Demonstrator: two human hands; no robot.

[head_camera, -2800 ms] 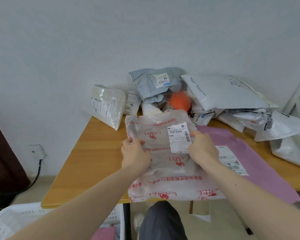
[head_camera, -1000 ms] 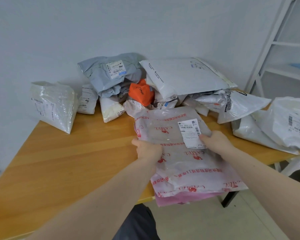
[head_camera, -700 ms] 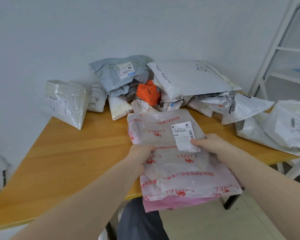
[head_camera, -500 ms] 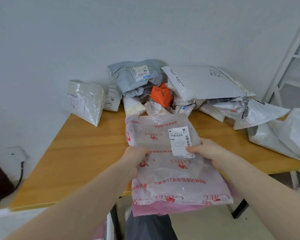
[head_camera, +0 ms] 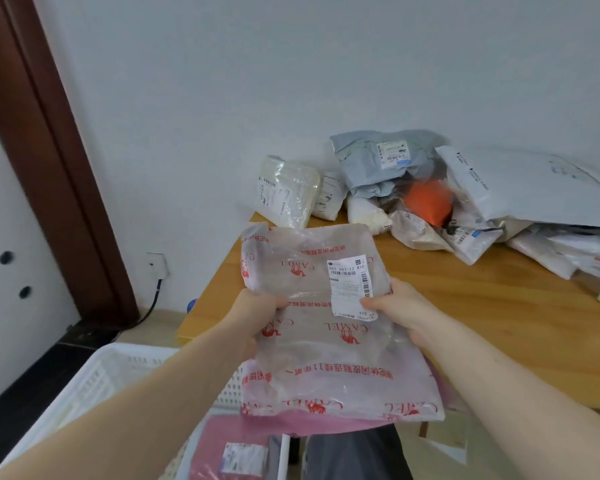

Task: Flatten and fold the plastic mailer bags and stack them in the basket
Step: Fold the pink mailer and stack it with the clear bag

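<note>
A translucent mailer bag with red print (head_camera: 326,344) and a white shipping label is held in the air off the table's left end. A pink mailer bag (head_camera: 326,426) lies folded under it, its edge showing below. My left hand (head_camera: 257,317) grips the left edge of the pair and my right hand (head_camera: 400,311) grips the right edge by the label. A white plastic basket (head_camera: 94,382) stands on the floor below left, and a folded pink mailer (head_camera: 229,448) with a label lies in it.
The wooden table (head_camera: 482,306) carries a heap of mailer bags (head_camera: 499,195) at the back against the wall: grey, white, an orange one (head_camera: 428,202) and a clear one (head_camera: 286,190). A brown door frame (head_camera: 49,150) and a wall socket with a cable (head_camera: 158,268) are at the left.
Both hands have lifted the stacked translucent and pink bags off the table and carried them left, past its end. My view has swung left and down, so the basket shows.
</note>
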